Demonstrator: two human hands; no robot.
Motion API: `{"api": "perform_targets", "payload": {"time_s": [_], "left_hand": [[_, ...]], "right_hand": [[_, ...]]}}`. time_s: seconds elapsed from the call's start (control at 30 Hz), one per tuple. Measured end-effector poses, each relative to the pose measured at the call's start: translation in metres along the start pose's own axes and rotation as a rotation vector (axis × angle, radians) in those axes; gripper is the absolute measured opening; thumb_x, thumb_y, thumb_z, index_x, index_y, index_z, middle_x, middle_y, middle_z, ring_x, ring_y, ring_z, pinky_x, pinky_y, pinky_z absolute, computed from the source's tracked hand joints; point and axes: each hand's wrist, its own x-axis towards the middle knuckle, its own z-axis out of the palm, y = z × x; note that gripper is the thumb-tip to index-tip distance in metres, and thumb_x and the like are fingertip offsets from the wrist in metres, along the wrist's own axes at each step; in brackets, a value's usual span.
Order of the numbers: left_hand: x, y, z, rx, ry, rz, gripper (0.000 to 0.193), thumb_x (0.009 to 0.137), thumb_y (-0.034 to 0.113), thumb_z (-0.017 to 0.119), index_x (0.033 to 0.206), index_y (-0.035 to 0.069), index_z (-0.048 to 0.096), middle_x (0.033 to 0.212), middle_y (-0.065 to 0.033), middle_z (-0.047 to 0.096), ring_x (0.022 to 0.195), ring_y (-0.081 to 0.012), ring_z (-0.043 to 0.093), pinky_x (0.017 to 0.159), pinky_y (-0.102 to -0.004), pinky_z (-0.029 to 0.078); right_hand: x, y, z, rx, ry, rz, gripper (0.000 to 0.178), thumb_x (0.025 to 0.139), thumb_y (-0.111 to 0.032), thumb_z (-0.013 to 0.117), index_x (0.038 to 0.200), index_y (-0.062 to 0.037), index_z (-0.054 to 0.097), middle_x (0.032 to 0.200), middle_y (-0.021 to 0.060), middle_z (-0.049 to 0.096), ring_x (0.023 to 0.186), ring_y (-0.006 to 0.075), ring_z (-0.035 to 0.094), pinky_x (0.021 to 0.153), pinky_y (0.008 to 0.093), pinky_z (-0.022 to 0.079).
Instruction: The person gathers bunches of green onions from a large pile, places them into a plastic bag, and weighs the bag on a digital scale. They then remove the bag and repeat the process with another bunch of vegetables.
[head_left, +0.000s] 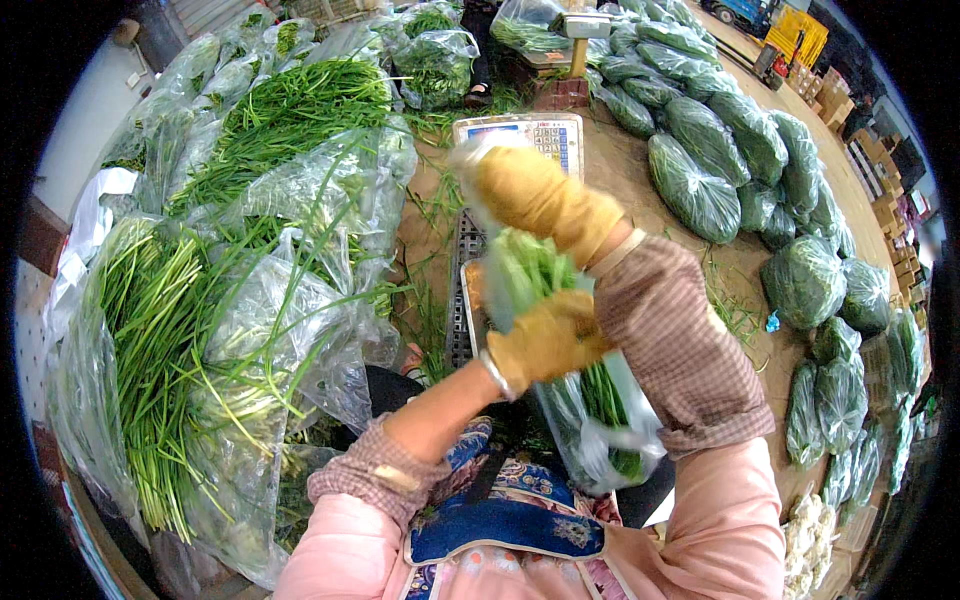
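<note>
Greens (604, 395) in a clear plastic bag (588, 452) slant from far left to near right before me. My gloved left hand (545, 345) curls around their middle; my gloved right hand (548, 200) blurs past their far end, nearer the scale (567, 142), its grip impossible to make out.

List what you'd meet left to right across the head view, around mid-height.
Loose long green stalks in an open plastic bag → yellow-gloved left hand on a clear bag of greens → checked right sleeve → filled plastic bags → cardboard boxes.
</note>
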Motion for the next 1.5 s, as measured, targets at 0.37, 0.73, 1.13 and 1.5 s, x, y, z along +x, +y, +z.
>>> {"api": "perform_targets", "payload": {"time_s": [0.37, 0.73, 1.13, 1.5], "left_hand": [[-0.036, -0.040, -0.046, 0.604, -0.333, -0.275, 0.029, 0.082, 0.031, 0.057, 0.098, 0.009, 0.065, 0.097, -0.0143, 0.064, 0.093, -0.0317, 0.060, 0.080, -0.0427, 0.048], [-0.098, -0.028, -0.075, 0.578, -0.009, -0.510, 0.031, 0.085, 0.028, 0.052, 0.075, 0.000, 0.060, 0.078, -0.0205, 0.059, 0.076, -0.0390, 0.057, 0.067, -0.0479, 0.044], [-0.130, -0.053, -0.105, 0.908, 0.071, -0.615, 0.054, 0.082, 0.013, 0.053, 0.134, 0.011, 0.040, 0.130, -0.0186, 0.046, 0.121, -0.0381, 0.043, 0.093, -0.0474, 0.041], [-0.110, -0.031, -0.120, 0.488, 0.322, -0.601, 0.032, 0.087, 0.027, 0.048, 0.102, -0.001, 0.054, 0.099, -0.0212, 0.058, 0.093, -0.0378, 0.055, 0.082, -0.0447, 0.044]], "right_hand": [[-0.132, -0.097, 0.000, 0.532, -0.114, 0.267, 0.033, 0.084, -0.017, 0.063, 0.113, -0.0032, 0.058, 0.101, 0.0157, 0.063, 0.091, 0.0245, 0.062, 0.080, 0.0317, 0.048], [-0.095, -0.014, 0.039, 1.035, -0.180, 0.945, 0.049, 0.090, -0.030, 0.057, 0.131, -0.0050, 0.045, 0.090, 0.0112, 0.066, 0.081, 0.0153, 0.063, 0.067, 0.0249, 0.050], [-0.063, -0.105, 0.124, 1.170, 0.300, 0.940, 0.025, 0.087, -0.022, 0.061, 0.098, -0.0003, 0.062, 0.079, 0.0063, 0.064, 0.070, 0.0129, 0.058, 0.062, 0.0259, 0.047], [-0.168, -0.070, 0.061, 0.890, -0.159, 0.715, 0.017, 0.081, -0.018, 0.068, 0.087, -0.0024, 0.064, 0.086, 0.0126, 0.064, 0.083, 0.0188, 0.060, 0.075, 0.0299, 0.046]]}}
